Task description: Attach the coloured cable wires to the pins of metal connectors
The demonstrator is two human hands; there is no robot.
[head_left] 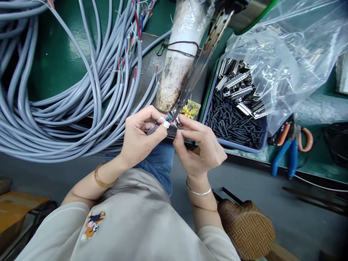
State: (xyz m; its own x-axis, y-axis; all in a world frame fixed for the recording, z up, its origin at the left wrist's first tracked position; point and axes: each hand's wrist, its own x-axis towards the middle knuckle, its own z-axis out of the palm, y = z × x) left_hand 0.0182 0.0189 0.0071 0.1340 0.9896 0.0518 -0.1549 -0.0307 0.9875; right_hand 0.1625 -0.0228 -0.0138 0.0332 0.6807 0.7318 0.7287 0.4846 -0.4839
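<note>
My left hand [143,134] is closed in a pinch on the end of a grey cable, whose coloured wires [169,118] fan out at the fingertips. White wrapping covers the tips of its thumb and index finger. My right hand [199,143] pinches what looks like a thin wire [176,126] between thumb and fingers, its index finger beside a small metal connector [176,119]. The dark tip of a soldering iron [179,105] comes down from above onto the connector, between both hands. Fingers partly hide the joint.
Many grey cables [89,108] with stripped ends lie at left. A white plastic-wrapped tube [181,54] stands by the iron. At right, a blue bin [261,146] holds black sleeves [231,119] and metal connectors [239,83] under a plastic bag [293,58]. Blue-handled pliers [285,156] lie near the edge.
</note>
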